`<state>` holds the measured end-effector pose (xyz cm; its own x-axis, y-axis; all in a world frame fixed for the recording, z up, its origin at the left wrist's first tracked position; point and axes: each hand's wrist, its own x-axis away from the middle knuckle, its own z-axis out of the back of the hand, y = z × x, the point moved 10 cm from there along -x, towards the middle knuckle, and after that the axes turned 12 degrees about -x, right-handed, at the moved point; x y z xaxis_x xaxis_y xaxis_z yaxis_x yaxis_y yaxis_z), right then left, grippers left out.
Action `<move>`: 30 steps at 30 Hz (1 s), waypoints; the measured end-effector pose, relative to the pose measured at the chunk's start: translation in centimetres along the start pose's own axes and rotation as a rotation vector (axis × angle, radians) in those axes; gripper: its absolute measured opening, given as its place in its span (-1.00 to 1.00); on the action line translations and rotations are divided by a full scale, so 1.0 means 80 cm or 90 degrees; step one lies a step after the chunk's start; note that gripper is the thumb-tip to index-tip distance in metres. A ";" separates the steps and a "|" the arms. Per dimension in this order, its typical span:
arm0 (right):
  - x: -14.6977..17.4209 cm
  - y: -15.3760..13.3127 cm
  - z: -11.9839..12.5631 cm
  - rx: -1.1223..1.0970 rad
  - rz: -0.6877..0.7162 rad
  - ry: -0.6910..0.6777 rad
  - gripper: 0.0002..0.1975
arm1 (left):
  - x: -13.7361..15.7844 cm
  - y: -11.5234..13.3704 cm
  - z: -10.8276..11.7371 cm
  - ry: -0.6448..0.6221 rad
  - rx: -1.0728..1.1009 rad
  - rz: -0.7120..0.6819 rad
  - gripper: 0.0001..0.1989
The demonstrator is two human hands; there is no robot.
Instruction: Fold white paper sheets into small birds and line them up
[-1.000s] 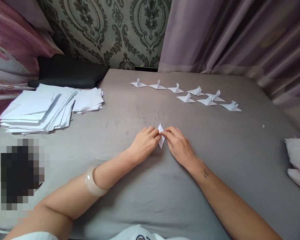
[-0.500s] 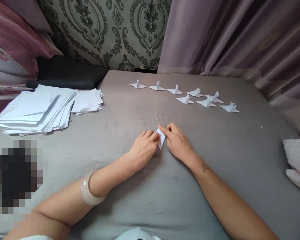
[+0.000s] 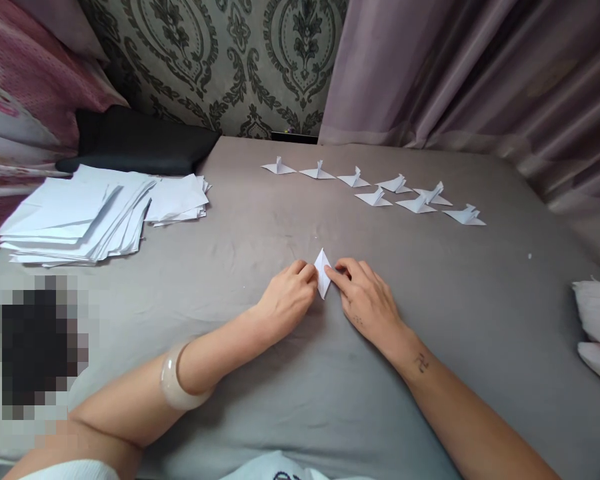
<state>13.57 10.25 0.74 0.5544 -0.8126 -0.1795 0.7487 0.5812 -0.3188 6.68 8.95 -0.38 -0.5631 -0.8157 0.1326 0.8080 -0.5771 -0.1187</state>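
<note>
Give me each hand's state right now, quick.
Left hand: closed, fingers curled at the left edge of the folded paper, seemingly pinching it.
Right hand: one fingertip on the paper's right side; whether it grips cannot be told.

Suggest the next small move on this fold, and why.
Probably press the right grip along the middle crease of the folded paper: one of its fingers rests on the diamond's right side, while the left grip is at the left edge, where it could steady the piece.
</note>
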 end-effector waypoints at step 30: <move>-0.008 0.045 0.004 -0.334 -0.183 0.154 -0.81 | -0.002 -0.073 -0.019 0.221 0.481 0.263 -0.88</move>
<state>16.05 12.88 -0.01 0.2152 -0.9549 -0.2048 0.5438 0.2914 -0.7870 1.75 12.38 -1.19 -0.1273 -0.9874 -0.0935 0.7857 -0.1579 0.5981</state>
